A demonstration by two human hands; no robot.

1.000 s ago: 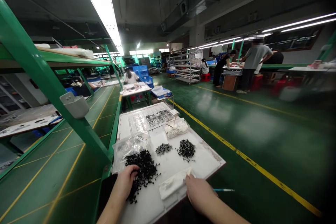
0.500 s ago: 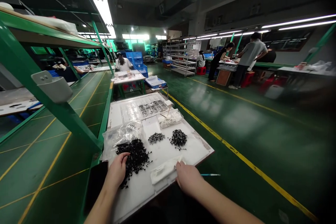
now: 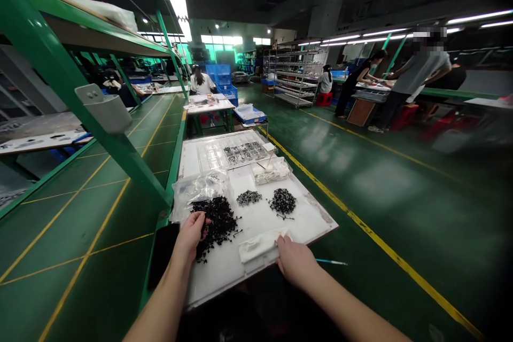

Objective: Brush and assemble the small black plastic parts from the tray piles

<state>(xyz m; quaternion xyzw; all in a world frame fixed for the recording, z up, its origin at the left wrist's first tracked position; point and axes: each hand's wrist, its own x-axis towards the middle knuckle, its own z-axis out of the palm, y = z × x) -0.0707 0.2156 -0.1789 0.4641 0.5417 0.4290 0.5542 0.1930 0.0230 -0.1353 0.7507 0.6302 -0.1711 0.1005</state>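
My left hand (image 3: 193, 232) is at the near left edge of a loose pile of small black parts (image 3: 218, 222), thumb and fingers pinched together. Whatever lies between those fingertips is too small to make out. My right hand (image 3: 295, 259) is closed at the right end of a folded white cloth (image 3: 258, 246) near the table's front edge. From behind this hand a thin blue stick-like tool (image 3: 331, 262) juts out past the table edge; its other end is hidden. Farther back lie a heap of small grey parts (image 3: 249, 197) and a heap of dark ring-like parts (image 3: 282, 201).
A clear plastic bag (image 3: 200, 184) lies behind the black pile. At the back of the white tabletop (image 3: 312, 219) are a compartmented clear tray (image 3: 212, 156) and a wrapped white bundle (image 3: 272, 170). A green post (image 3: 136, 160) stands at left. Several people work farther off.
The view has swung left, so everything sits farther right. My left fingers have drawn together at the black pile. My right hand stays at the cloth's end.
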